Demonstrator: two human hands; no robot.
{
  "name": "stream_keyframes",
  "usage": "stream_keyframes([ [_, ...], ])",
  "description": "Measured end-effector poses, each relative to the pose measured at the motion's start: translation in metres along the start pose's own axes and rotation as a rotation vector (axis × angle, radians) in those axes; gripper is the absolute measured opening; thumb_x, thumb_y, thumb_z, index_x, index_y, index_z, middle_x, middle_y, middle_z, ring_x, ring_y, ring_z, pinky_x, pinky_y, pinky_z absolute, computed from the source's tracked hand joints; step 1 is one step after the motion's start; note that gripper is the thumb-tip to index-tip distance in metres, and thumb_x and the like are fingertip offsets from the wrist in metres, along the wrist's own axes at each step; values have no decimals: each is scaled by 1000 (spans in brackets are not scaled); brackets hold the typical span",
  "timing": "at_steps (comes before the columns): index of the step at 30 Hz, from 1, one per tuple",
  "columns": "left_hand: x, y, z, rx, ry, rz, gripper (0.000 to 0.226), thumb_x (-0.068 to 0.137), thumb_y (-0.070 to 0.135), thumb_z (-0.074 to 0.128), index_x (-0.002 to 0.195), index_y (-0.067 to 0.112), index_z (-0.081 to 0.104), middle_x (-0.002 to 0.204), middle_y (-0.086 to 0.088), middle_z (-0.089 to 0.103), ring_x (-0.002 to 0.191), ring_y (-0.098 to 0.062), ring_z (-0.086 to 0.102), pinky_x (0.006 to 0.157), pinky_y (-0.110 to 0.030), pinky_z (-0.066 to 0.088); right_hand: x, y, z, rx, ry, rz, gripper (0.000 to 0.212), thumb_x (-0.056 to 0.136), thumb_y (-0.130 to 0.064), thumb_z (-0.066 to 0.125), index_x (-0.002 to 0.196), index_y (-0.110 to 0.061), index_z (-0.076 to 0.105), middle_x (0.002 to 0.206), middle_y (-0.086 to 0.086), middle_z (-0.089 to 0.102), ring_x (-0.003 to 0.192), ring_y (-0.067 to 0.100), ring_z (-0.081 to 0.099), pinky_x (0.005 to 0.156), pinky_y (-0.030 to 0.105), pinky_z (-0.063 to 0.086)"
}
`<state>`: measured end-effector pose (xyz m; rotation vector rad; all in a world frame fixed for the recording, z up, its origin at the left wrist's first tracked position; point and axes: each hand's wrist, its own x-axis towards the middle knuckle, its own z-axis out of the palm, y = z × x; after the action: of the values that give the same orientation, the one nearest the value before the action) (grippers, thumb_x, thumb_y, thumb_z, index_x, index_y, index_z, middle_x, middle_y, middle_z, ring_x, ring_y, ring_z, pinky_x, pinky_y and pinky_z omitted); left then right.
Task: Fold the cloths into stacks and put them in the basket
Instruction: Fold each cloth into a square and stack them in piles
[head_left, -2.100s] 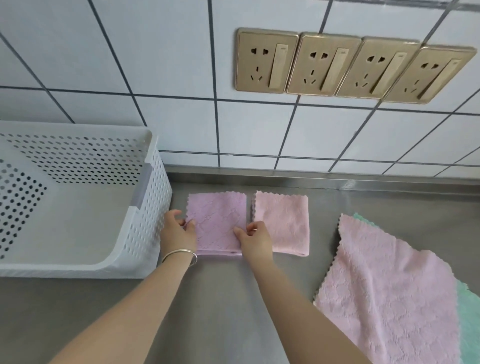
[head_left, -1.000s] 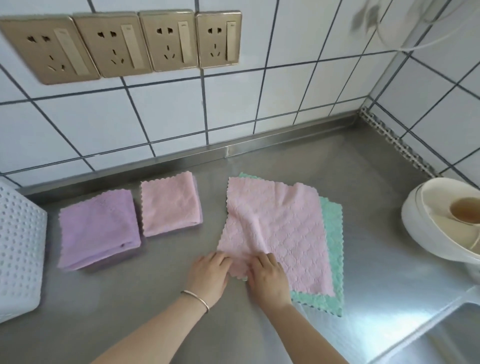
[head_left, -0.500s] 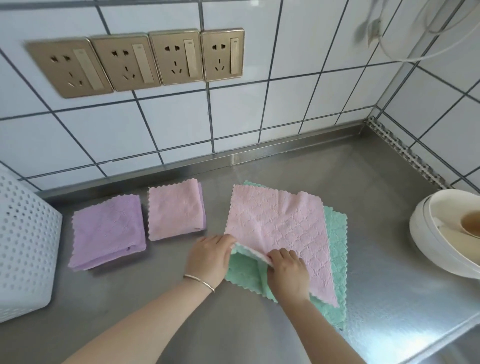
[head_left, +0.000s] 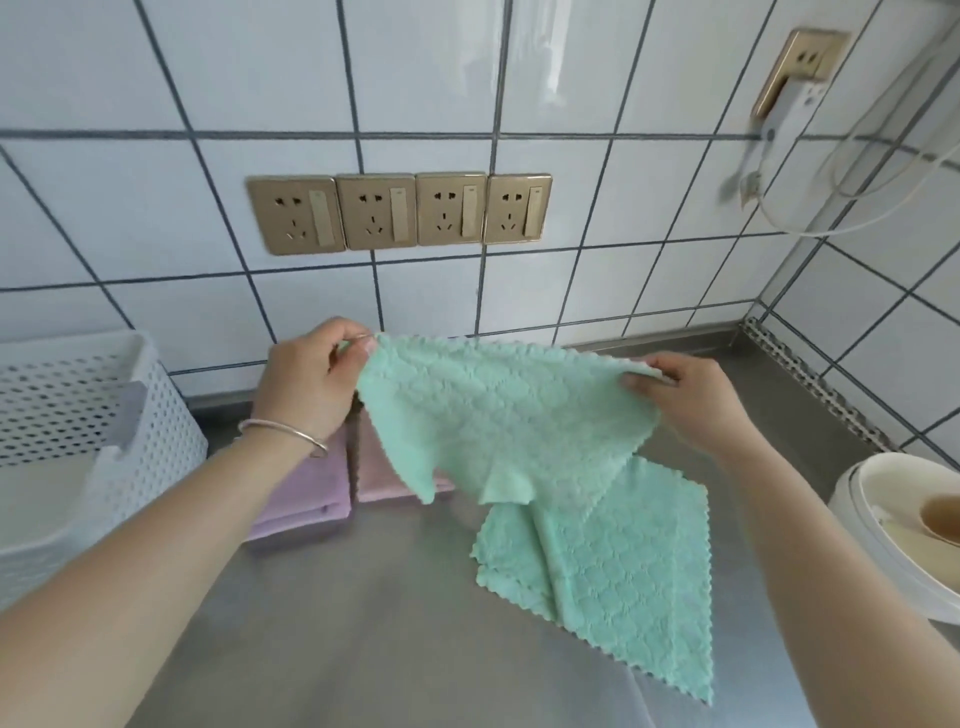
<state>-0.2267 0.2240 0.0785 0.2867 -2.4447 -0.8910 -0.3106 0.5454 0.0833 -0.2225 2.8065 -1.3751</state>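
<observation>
head view; down onto counter (head_left: 363, 649)

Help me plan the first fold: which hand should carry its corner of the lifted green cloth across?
Probably the right hand: it pinches the far corner of the green cloth, while the left hand holds its corner nearer the folded cloths and the basket.

Two bare forearms enter from bottom edge, no sleeves visible on either. Left hand (head_left: 311, 379) bare, no rings seen. Thin plain silver bangle (head_left: 283, 431) circles left wrist, just below hand, round in section, slightly loose, sitting at slant across wrist. Right hand (head_left: 691, 400) bare, no ring, watch or band on its wrist. Nails short, unpainted where visible.
</observation>
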Motion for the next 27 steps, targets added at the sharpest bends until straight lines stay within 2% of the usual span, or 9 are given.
stream_keyframes([
  [5, 6, -29, -66, 67, -35, -116, 23, 94, 25, 46, 101, 9, 61, 81, -6, 58, 78, -25, 52, 66, -23, 29, 0, -58, 43, 205, -60, -50, 15, 88, -22, 63, 75, -15, 64, 64, -5, 56, 43, -10, 49, 42, 3, 34],
  [8, -4, -42, -105, 77, -46, -108, 21, 95, 23, 44, 101, 10, 60, 83, -9, 60, 79, -25, 53, 58, -25, 33, -9, -77, 64, 257, -90, -63, 22, 90, -22, 59, 71, -12, 59, 63, -2, 49, 42, -8, 44, 42, 3, 31],
  [11, -25, -55, -143, 9, -91, -96, 15, 94, 19, 46, 98, 17, 61, 96, -14, 65, 85, -28, 58, 61, -11, 39, -28, -87, 77, 362, -158, -59, 29, 92, -21, 56, 85, 7, 58, 75, 6, 50, 68, 11, 48, 62, 16, 38],
  [14, -63, -66, -173, -65, -317, -101, 32, 93, 14, 46, 83, 38, 64, 88, 5, 69, 76, -6, 59, 61, -1, 38, -57, -81, 82, 310, -338, -72, 25, 93, -20, 54, 71, -10, 63, 62, -8, 61, 63, 2, 57, 63, 14, 47],
  [16, -98, -77, -182, -58, -476, -142, 45, 93, 14, 47, 80, 54, 62, 87, 22, 65, 74, 7, 55, 62, 2, 34, -77, -64, 90, 275, -517, -37, 34, 84, -42, 61, 75, -9, 67, 71, -6, 68, 71, 0, 63, 72, 14, 50],
  [18, -136, -94, -176, -64, -614, -204, 46, 93, 16, 48, 88, 61, 56, 97, 27, 61, 85, 11, 55, 68, 2, 34, -94, -38, 99, 158, -665, 22, 63, 67, -64, 66, 79, -2, 63, 76, 0, 62, 76, 9, 60, 79, 27, 47],
  [22, -202, -136, -136, 11, -859, -345, 35, 95, 22, 47, 93, 53, 61, 91, 27, 66, 89, 4, 59, 82, -13, 41, -136, 28, 137, -2, -839, 210, 33, 70, -52, 61, 65, -21, 50, 66, -7, 43, 66, 7, 43, 73, 28, 35],
  [24, -232, -152, -117, 51, -972, -395, 32, 96, 21, 43, 95, 48, 62, 84, 35, 61, 83, 10, 53, 75, -7, 38, -158, 55, 157, 0, -882, 330, 31, 73, -44, 67, 71, -17, 51, 71, -2, 43, 71, 9, 45, 77, 25, 40],
  [27, -262, -167, -94, 75, -1068, -434, 27, 98, 21, 39, 116, 23, 58, 97, 17, 56, 92, -1, 48, 66, 5, 30, -181, 73, 169, -30, -975, 415, 21, 86, -21, 64, 72, -12, 51, 70, 0, 41, 70, 10, 43, 78, 25, 40],
])
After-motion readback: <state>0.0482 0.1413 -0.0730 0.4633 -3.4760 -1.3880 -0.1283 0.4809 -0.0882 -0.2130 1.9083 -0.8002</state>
